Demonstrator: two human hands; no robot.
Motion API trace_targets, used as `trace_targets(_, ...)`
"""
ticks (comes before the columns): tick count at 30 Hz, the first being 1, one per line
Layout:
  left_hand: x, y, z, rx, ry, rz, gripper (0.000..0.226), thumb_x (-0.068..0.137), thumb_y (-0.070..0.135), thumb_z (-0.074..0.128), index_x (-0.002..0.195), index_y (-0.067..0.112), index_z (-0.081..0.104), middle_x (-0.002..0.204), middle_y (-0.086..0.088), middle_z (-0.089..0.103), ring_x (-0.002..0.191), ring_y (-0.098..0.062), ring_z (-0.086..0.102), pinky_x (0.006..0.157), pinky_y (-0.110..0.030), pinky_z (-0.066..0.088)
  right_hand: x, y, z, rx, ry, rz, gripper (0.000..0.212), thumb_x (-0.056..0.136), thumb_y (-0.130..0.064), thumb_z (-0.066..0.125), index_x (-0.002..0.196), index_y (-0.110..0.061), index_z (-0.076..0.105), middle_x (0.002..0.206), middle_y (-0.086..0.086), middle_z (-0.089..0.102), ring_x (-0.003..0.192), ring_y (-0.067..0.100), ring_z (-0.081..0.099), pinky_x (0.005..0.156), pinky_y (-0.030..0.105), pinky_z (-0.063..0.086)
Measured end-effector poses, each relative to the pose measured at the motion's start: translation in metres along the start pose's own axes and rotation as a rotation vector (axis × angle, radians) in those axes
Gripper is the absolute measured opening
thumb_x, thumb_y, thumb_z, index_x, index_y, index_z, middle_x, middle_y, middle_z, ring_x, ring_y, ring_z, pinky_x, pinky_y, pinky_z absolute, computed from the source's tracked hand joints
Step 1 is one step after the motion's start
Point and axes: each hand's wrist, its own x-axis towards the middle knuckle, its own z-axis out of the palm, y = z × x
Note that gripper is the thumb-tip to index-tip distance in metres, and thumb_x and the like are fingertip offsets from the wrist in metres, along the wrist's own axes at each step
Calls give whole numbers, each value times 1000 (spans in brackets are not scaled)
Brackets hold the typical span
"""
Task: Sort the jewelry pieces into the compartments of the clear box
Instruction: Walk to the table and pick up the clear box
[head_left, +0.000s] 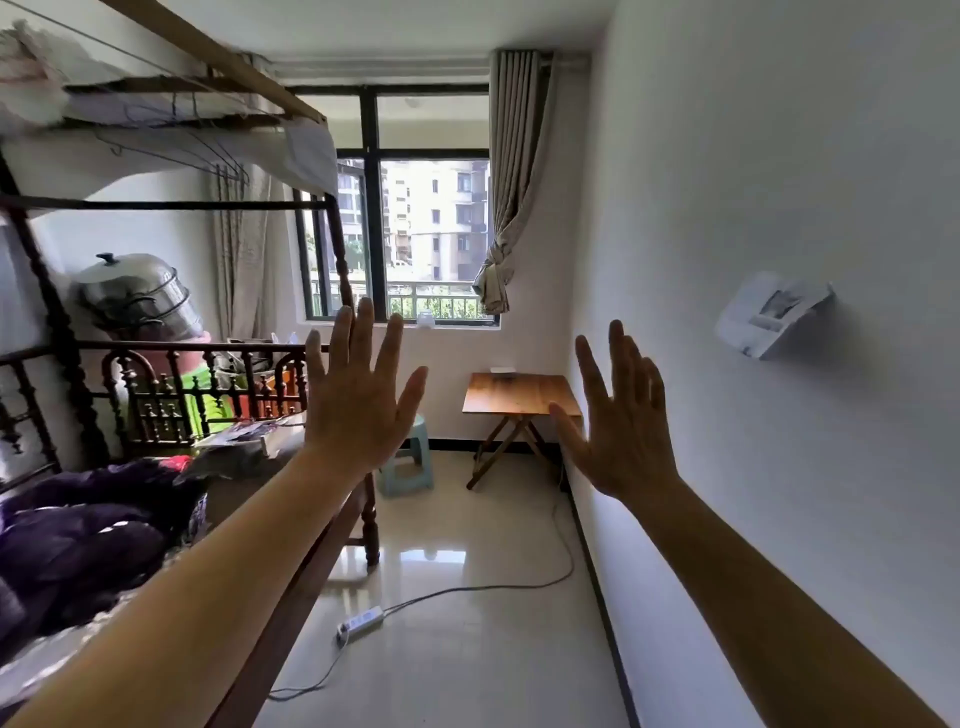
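Note:
My left hand (358, 395) is raised in front of me at arm's length, fingers spread, back of the hand toward me, holding nothing. My right hand (621, 415) is raised beside it, fingers apart and also empty. A small wooden folding table (519, 395) stands far ahead against the right wall under the window. A small pale flat thing (503, 370) lies at its far edge, too small to identify. I can make out neither jewelry pieces nor a clear box.
A dark wooden bunk bed (332, 525) with purple bedding (88, 525) fills the left side. A light green plastic stool (410, 457) stands near the table. A white power strip (360, 621) and its cable lie on the glossy tiled floor. White wall runs along the right.

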Motion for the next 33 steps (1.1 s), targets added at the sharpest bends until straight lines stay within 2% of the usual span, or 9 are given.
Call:
trace_targets(4,3,-50,64,25,-56,-51,74,98,59,10,155,15,26,163,-19,16,151,-37,13,118,-58,6,19,-24,86,-3,-68,-48,79,96,-57,47,159,-20,17,166,15,-1,153,34,8,121,53,13)
trace_targets(11,54,-111,172,-35,-148,-37,73,98,57,15,157,15,19,164,-17,9,152,-35,8,119,-58,7,56,-25,208,-16,-163,-65,79,97,-59,42,160,-23,10,167,14,-3,153,33,5,122,48,8)
trace_targets(16,106,-124,257,-62,-179,-86,72,97,58,14,158,18,13,166,-14,4,152,-33,3,120,-56,3,82,12,271,-43,-182,-14,78,97,-61,38,160,-24,8,167,13,-6,153,32,7,121,47,6)
trace_targets(22,163,-122,377,-69,-194,-56,71,98,55,20,157,16,18,165,-16,9,151,-35,9,119,-57,8,123,73,380,-23,-197,81,78,96,-60,38,159,-20,15,166,16,0,151,37,14,119,52,13)
trace_targets(27,233,-120,488,-45,-283,-86,73,97,57,17,157,16,14,165,-14,3,152,-34,7,119,-59,9,180,131,495,18,-288,129,82,96,-55,50,159,-21,11,166,18,1,150,40,17,118,57,21)
trace_targets(30,285,-129,537,-15,-259,-63,72,98,57,19,157,16,17,165,-14,6,151,-34,10,119,-58,10,232,159,553,24,-321,111,80,96,-59,42,159,-22,10,167,16,-1,151,38,15,118,58,20)
trace_targets(33,328,-145,578,-45,-206,-81,71,98,56,21,156,16,20,165,-14,10,151,-35,12,119,-58,10,280,169,608,46,-323,172,79,96,-63,34,160,-24,7,167,15,-3,151,37,13,119,55,15)
